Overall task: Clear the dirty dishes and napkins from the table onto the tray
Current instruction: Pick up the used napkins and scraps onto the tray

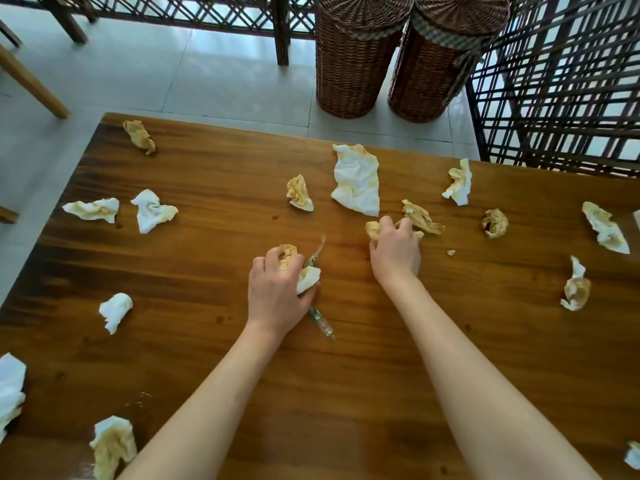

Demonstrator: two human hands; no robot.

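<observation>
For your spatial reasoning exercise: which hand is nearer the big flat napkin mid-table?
Right. The right hand sits just below the big flat napkin; the left hand is farther, down to its left.

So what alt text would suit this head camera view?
Two bare hands gather stained, crumpled napkins on a wooden table: the left hand grips one napkin, the right hand another. More lie scattered around.
</observation>
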